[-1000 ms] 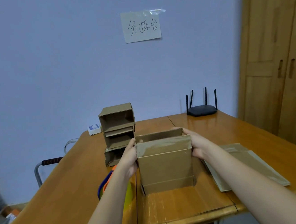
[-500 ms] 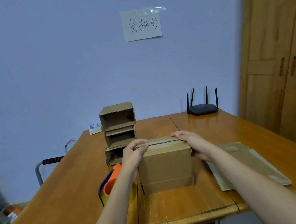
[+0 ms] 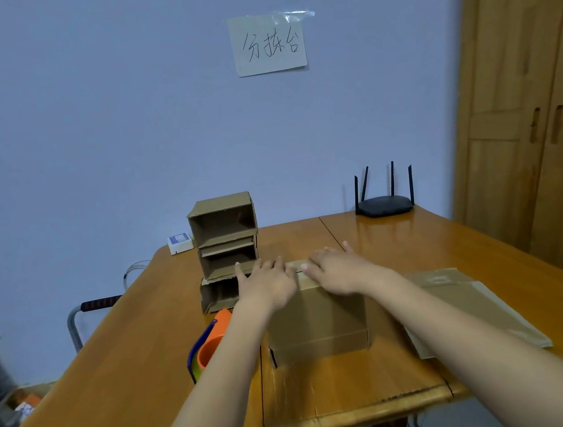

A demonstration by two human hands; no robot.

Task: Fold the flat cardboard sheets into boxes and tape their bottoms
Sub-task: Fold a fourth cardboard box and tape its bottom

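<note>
A brown cardboard box [image 3: 318, 323] stands upside down near the front middle of the wooden table [image 3: 117, 384]. My left hand [image 3: 266, 282] lies flat on the left half of its folded top flaps, fingers straight. On the right half my right hand [image 3: 337, 270] presses down the same way. A strip of the flap seam shows between the two hands. Flat cardboard sheets [image 3: 468, 309] lie to the right of the box. An orange and blue tape dispenser [image 3: 210, 344] sits just left of the box, partly hidden by my left forearm.
A stack of three folded boxes [image 3: 225, 246] stands behind the box on the left. A black router [image 3: 384, 203] sits at the back right, and a small white device [image 3: 180, 243] at the back left. A wooden wardrobe [image 3: 532, 120] fills the right side.
The tall flap at the box's top has been folded down. Both hands moved from the box's sides onto the top and now lie flat there, close together.
</note>
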